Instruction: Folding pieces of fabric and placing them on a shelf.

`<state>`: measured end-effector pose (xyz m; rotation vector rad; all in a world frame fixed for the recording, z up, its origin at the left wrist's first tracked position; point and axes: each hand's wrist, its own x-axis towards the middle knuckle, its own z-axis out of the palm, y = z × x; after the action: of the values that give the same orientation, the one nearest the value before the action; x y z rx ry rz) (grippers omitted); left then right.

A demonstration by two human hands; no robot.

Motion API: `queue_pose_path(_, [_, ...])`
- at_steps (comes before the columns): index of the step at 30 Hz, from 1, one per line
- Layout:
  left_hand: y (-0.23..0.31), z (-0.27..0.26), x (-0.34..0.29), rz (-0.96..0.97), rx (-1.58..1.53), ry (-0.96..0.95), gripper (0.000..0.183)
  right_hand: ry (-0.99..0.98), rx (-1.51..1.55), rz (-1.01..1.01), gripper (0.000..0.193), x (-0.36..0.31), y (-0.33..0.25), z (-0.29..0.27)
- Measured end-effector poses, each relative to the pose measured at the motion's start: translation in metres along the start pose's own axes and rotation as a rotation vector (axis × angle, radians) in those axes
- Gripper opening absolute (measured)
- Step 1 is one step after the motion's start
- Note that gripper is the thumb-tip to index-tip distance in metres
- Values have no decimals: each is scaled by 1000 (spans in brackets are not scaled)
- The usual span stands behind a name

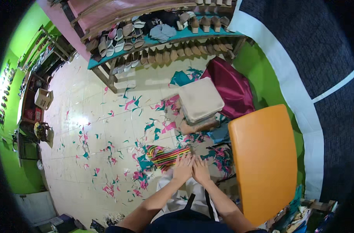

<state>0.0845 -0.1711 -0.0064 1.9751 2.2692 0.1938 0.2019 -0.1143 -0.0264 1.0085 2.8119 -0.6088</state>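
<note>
A striped cloth (165,158) in yellow, red, green and black lies bunched in front of me, near my knees. My left hand (183,167) is palm down with its fingers stretched out, their tips at the cloth's right end. Beside it, my right hand (200,170) also lies flat with straight fingers, the two hands touching or nearly so along the thumbs. No object shows in either one; what lies under the palms is hidden. White fabric (165,181) covers my lap below the hands.
An orange padded panel (264,163) stands close at my right. Ahead are a beige cushioned seat (201,99) and maroon satin fabric (233,89). Pink and teal scraps (142,178) litter the tiled floor. A turquoise-topped shoe rack (153,39) stands at the back.
</note>
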Motion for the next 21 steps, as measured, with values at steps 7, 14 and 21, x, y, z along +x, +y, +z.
queue_pose_path(7, [-111, 72, -53, -47, 1, -143, 49, -134, 100, -33, 49, 45, -32, 103])
queue_pose_path(14, [-205, 218, -100, -278, 122, -648, 38, -670, 40, 103, 45, 95, -24, 243])
queue_pose_path(21, [-255, 374, -122, -382, 323, -644, 38, -653, -34, -82, 36, 154, -26, 399])
